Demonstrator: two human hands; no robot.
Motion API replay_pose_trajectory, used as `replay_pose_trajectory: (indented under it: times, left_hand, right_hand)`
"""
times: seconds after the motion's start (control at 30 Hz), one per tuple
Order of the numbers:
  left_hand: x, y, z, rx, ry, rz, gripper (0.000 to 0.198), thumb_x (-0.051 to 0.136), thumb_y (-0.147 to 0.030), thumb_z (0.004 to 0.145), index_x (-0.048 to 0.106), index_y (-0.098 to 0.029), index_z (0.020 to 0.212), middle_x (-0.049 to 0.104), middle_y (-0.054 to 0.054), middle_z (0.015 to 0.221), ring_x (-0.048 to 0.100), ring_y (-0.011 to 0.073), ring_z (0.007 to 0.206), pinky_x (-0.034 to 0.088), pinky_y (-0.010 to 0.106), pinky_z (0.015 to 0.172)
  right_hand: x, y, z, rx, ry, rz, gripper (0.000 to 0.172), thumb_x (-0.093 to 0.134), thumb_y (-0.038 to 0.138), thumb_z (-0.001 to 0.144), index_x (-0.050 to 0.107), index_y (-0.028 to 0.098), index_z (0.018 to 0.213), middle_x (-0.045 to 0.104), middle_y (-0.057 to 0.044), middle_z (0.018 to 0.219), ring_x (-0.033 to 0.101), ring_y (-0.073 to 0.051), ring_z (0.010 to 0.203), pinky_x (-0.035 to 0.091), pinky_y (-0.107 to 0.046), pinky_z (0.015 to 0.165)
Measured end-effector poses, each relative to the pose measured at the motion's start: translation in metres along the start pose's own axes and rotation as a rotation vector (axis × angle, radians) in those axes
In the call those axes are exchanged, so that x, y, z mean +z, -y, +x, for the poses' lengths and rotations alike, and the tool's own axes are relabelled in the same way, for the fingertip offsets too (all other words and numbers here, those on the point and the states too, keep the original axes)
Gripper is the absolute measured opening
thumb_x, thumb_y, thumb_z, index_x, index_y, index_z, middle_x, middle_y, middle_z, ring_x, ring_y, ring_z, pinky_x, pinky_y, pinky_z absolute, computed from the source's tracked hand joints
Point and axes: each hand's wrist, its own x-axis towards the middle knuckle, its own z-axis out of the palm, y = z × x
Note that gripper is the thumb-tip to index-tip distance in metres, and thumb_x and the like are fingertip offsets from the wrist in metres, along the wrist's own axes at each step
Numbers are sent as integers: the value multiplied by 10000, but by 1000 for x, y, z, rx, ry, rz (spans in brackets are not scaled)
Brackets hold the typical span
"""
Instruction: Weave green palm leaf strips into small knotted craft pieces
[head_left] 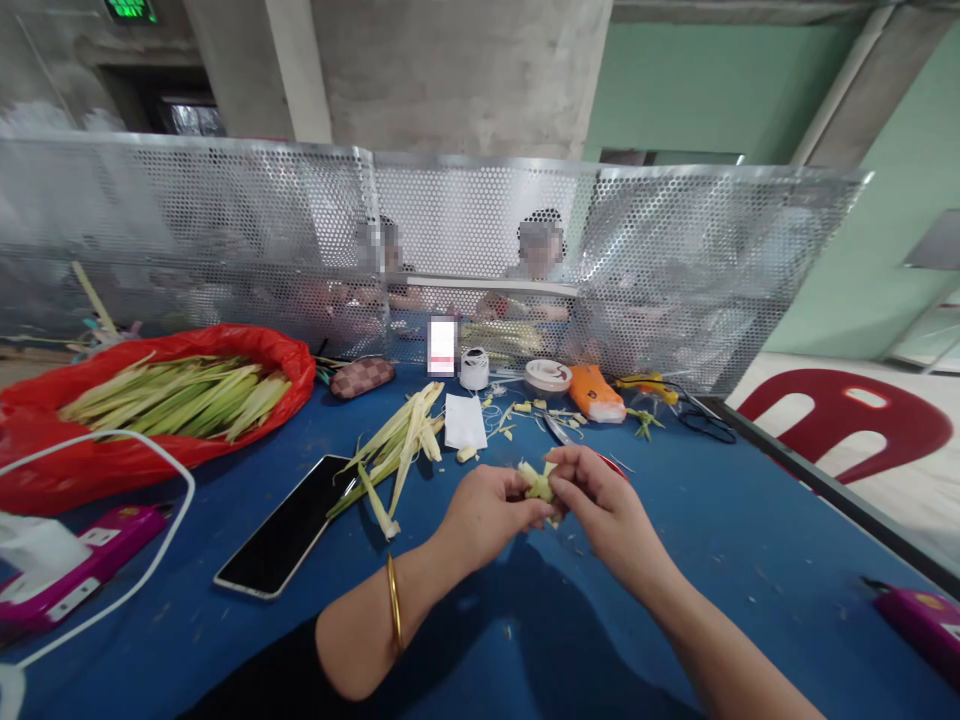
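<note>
Near side: blue tabletop (720, 610) runs out of frame; open room near right, between the right forearm and a purple power strip (921, 628) at the right. Near left is tighter: a second power strip (101, 550) with a white cable (182, 490) looping over it, then a black phone (289, 525) lying at a slant. Left hand (486, 510), gold bangle (395, 605) on its wrist, is narrow, fingertips pinching a small pale-green husk piece (538, 484). Right hand (600, 492) also narrow, pinching the same piece from the right. Piece sits mid-table between the hands; whether it touches the table, can't tell. Loose husk strips (401, 440) lie left of the hands, ends overlapping the phone's far corner. A bladed tool (559, 430) lies just beyond the right hand, partly hidden. Left: red bag (296, 365), open, full of husks (180, 395). Farther: white paper (465, 422), then thread spool (474, 370), tape roll (547, 377) and orange packet (595, 390) crowd the far side before the perforated metal screen (480, 215). Right table edge (787, 462) slants away, red chair (847, 395) just outside it.
</note>
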Motion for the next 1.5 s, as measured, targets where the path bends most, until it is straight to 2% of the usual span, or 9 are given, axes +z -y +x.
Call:
replay_pose_trajectory:
  times: [0.13, 0.3, 0.53, 0.73, 0.93, 1.07, 1.2, 1.37, 1.5]
  left_hand:
    - [0, -3, -3, 14, -23, 279, 178, 599, -298, 735, 742, -193, 729, 685, 12, 651, 589, 160, 623, 375, 239, 576]
    - [5, -8, -6, -12, -2, 513, 208, 612, -335, 737, 697, -198, 606, 670, 8, 605, 562, 155, 579, 303, 244, 528]
    - [7, -12, -9, -30, 109, 509, 163, 657, -312, 704, 702, -192, 604, 650, -14, 569, 547, 132, 547, 302, 230, 517]
    - [14, -3, -11, -137, 342, 216, 136, 670, -295, 680, 724, -171, 693, 662, -5, 596, 601, 143, 596, 408, 224, 568]
    - [9, -5, -6, -235, 153, -261, 251, 761, -352, 617, 654, -131, 670, 620, -3, 565, 563, 113, 545, 450, 251, 617]
    - [4, -11, -5, -332, 50, -482, 355, 819, -381, 568, 669, -130, 769, 610, -14, 595, 552, 100, 538, 459, 261, 618]
    - [3, -10, -5, -368, 100, -521, 374, 829, -409, 561, 676, -123, 746, 613, -2, 604, 566, 112, 537, 475, 277, 613]
    - [5, -6, -5, -389, 89, -488, 375, 841, -406, 547, 691, -111, 724, 614, 7, 579, 567, 111, 537, 473, 280, 648]
    - [7, -8, -4, -331, -46, -584, 370, 842, -403, 563, 698, -110, 737, 625, 13, 599, 583, 112, 577, 459, 262, 678]
  right_hand:
    - [1, 1, -2, -72, 77, -212, 253, 484, 371, 914, 670, 200, 897, 603, -17, 723, 578, -161, 650, 473, -278, 606]
    - [1, 3, -6, -149, 1, -423, 119, 630, 272, 821, 688, 207, 739, 546, -6, 710, 533, -149, 633, 412, -261, 565]
    - [-2, 1, -2, -7, -33, -100, 214, 662, 321, 774, 593, 187, 621, 504, 25, 580, 452, -124, 552, 361, -241, 516]
    - [2, 2, -3, 69, -137, 154, 281, 648, 401, 815, 556, 191, 651, 511, 41, 523, 465, -106, 500, 392, -227, 516]
    - [-8, 0, 4, 73, -104, 1, 297, 599, 470, 821, 635, 188, 905, 659, -24, 759, 586, -167, 671, 454, -270, 626]
    - [-17, -7, 7, 31, 15, -293, 372, 532, 483, 862, 596, 181, 656, 530, 15, 599, 484, -143, 607, 367, -252, 568]
    - [-16, -15, 7, 12, 39, -339, 344, 521, 441, 872, 559, 186, 644, 500, 29, 588, 449, -133, 590, 353, -245, 559]
    - [-9, -19, 7, -141, -121, -564, 315, 504, 399, 898, 528, 203, 653, 531, 20, 598, 487, -155, 597, 353, -271, 590]
    - [-11, -12, 3, -370, -295, -636, 184, 525, 344, 905, 611, 199, 829, 635, -57, 874, 576, -218, 848, 402, -333, 782]
